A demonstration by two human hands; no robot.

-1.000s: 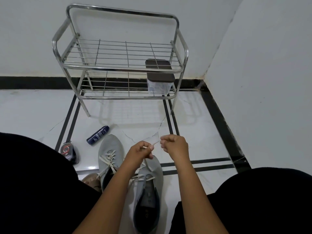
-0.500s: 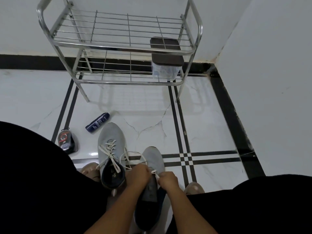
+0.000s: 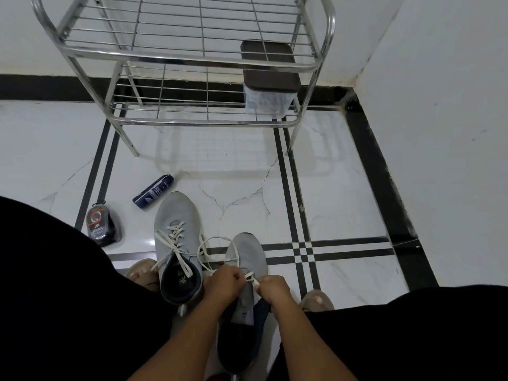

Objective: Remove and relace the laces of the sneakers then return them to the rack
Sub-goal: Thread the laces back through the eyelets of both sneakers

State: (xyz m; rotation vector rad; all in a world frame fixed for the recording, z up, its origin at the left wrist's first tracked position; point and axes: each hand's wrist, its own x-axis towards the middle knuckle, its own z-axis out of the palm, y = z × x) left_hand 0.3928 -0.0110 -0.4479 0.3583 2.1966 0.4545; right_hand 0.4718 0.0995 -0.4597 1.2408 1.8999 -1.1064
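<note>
Two grey sneakers stand on the white tiled floor between my knees. The left sneaker (image 3: 176, 218) is laced with a loose white lace. Over the right sneaker (image 3: 247, 254) both my hands work close together. My left hand (image 3: 224, 284) grips the white lace (image 3: 211, 244), which loops out toward the toe. My right hand (image 3: 273, 288) pinches the lace end at the eyelets. The steel shoe rack (image 3: 192, 57) stands ahead against the wall.
A box with a dark lid (image 3: 268, 75) sits on the rack's lower shelf at the right. A dark blue tube (image 3: 153, 191) and a black shoe-polish container (image 3: 100, 225) lie on the floor to the left. A wall rises at the right.
My hands came down from holding the lace stretched in the air to the right sneaker's eyelets. The view tilted down and closer to the shoes.
</note>
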